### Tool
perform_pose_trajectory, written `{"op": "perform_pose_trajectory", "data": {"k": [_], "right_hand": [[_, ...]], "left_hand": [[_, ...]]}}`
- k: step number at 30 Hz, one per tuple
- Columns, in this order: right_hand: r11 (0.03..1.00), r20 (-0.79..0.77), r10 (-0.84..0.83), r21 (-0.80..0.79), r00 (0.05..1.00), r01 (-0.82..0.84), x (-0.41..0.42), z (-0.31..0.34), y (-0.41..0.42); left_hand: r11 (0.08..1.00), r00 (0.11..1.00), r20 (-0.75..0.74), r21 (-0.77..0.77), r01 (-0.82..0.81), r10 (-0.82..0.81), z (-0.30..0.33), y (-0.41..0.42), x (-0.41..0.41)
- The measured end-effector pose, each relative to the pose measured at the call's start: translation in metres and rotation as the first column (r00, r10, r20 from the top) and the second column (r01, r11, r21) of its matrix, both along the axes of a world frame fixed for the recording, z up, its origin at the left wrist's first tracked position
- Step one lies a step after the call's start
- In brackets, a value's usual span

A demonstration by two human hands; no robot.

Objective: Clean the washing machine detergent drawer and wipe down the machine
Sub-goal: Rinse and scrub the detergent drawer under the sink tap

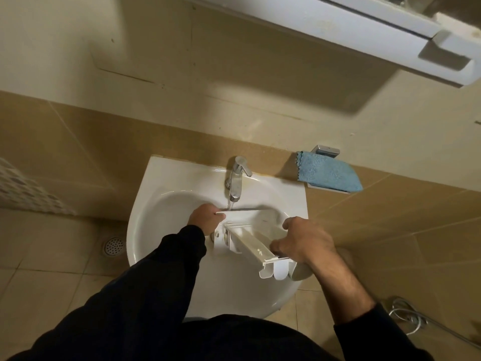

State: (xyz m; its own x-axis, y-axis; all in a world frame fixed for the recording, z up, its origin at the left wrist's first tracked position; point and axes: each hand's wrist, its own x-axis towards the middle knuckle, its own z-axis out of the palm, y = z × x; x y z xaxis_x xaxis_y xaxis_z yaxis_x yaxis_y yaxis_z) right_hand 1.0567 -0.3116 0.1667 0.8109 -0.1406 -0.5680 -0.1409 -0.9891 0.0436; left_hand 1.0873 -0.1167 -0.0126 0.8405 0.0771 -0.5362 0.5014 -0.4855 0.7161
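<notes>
A white plastic detergent drawer (pixel 250 243) lies tilted at lower centre-right of the frame, its compartments facing up, front panel (pixel 278 269) nearest the viewer.

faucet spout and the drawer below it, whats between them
In the head view, a thin water stream falls from the faucet toward the detergent drawer.

This is a bathroom in a home. A white sink (pixel 161 204) sticks out from the wall, and a shiny tap (pixel 237 181) above it has water running down. The wall has big tan tiles (pixel 65 142) low down and plain cream paint higher up. The floor is tiled too, with a round metal drain (pixel 112 246) set in it beside the sink. A blue cloth (pixel 329 173) lies on a small shelf near the tap. A white cabinet (pixel 338 29) hangs high on the wall.
</notes>
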Motion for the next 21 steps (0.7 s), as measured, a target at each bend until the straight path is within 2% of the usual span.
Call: {"op": "perform_pose_trajectory", "data": {"k": [5, 8, 12, 16, 18, 21], "right_hand": [[0.989, 0.109, 0.145, -0.033, 0.983, -0.142, -0.001, -0.001, 0.004], [0.977, 0.176, 0.212, -0.010, 0.961, -0.213, -0.007, -0.008, 0.004], [0.970, 0.241, 0.198, 0.093, 0.950, -0.226, -0.020, -0.025, -0.006], [0.954, 0.191, 0.185, 0.200, 0.964, -0.223, -0.026, -0.046, -0.028], [0.939, 0.155, 0.235, 0.221, 0.960, -0.266, -0.024, -0.052, -0.036], [0.890, 0.150, 0.366, 0.230, 0.918, -0.393, -0.017, -0.059, -0.040]], "left_hand": [[0.980, 0.995, 0.080, 0.196, 0.042, -0.059, 0.007, -0.001, 0.007], [0.975, 0.987, 0.100, 0.197, 0.103, -0.125, 0.014, 0.007, 0.013], [0.958, 0.965, 0.127, 0.206, 0.201, -0.230, 0.017, 0.017, 0.016], [0.920, 0.940, 0.078, 0.248, 0.305, -0.332, 0.017, 0.027, 0.012], [0.905, 0.925, -0.026, 0.198, 0.377, -0.379, 0.018, 0.030, 0.006], [0.935, 0.913, -0.201, -0.059, 0.351, -0.356, 0.023, 0.036, -0.005]]}}
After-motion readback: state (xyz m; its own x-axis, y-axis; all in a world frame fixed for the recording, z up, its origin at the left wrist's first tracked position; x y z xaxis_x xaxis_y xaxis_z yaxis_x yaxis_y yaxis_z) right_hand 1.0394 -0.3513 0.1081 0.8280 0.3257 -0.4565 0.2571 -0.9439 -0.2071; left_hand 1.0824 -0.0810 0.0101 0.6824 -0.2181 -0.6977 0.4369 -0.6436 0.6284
